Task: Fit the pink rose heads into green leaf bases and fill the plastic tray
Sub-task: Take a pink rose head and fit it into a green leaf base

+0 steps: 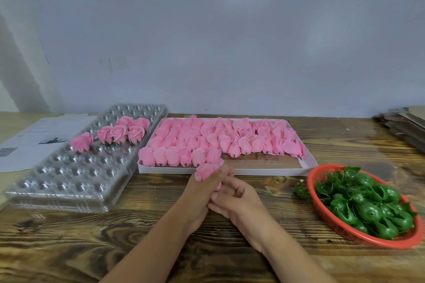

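Note:
My left hand [202,193] grips a pink rose head [204,172] just in front of the white box [309,164] of several loose rose heads. Against it lies my right hand [239,200], fingers curled toward the underside of that rose; whether it holds anything is hidden. The clear plastic tray [76,181] lies at the left and carries several finished roses [119,133] near its far end. At the right, a red basket [340,230] is full of green leaf bases [368,207].
One loose green leaf base [301,189] lies on the wooden table beside the basket. Printed paper sheets [34,138] sit left of the tray. Stacked cardboard [404,126] fills the far right corner. A pale wall stands behind the table.

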Demonstrator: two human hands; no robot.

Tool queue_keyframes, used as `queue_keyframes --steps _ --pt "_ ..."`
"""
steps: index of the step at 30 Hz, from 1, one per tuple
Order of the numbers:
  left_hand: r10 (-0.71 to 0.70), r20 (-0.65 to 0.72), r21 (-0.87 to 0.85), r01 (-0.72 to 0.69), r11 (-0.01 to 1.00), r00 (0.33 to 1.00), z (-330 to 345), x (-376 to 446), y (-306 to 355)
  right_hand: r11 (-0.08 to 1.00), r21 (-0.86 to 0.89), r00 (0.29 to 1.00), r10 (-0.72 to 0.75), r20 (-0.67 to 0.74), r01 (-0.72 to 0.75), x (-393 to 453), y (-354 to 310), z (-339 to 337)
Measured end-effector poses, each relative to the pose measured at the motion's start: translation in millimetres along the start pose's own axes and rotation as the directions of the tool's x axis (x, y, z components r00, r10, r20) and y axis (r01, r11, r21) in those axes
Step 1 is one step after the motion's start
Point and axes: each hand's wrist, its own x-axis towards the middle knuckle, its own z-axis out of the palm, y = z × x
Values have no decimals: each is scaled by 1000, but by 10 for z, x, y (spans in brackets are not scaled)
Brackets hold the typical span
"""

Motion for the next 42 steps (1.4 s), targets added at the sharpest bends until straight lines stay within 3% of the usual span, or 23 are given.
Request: queue_keyframes --steps 3,10,14,22,28,32,37,39,42 --pt "-39 -36 -81 36 996 999 34 -9 25 929 -335 968 -211 -137 155 10 79 62" --pt "-55 -32 -189 48 981 998 130 -74 -8 723 -655 885 -430 -179 219 -22 133 72" --pt "-89 1 -216 87 972 996 134 -70 7 724 -654 894 -417 -163 218 -46 103 76" --pt "-81 52 -232 91 968 995 46 -47 25 836 -496 955 -293 -39 236 -40 -18 49" --pt "-44 51 -191 53 980 998 43 -22 19 917 -376 983 -169 -68 132 -39 -21 26" --pt "-90 -18 -230 83 970 996 73 -20 25 863 -486 963 -231 -141 136 -15 54 54" --pt "-129 -44 -221 116 968 991 118 -54 44 668 -717 907 -403 -122 200 -36 152 56" --pt "-132 -20 -243 123 962 991 109 -54 35 670 -715 905 -406 -126 201 -24 156 46" --pt "-138 13 -261 136 956 990 76 -50 35 761 -612 926 -357 -120 214 -1 140 48"
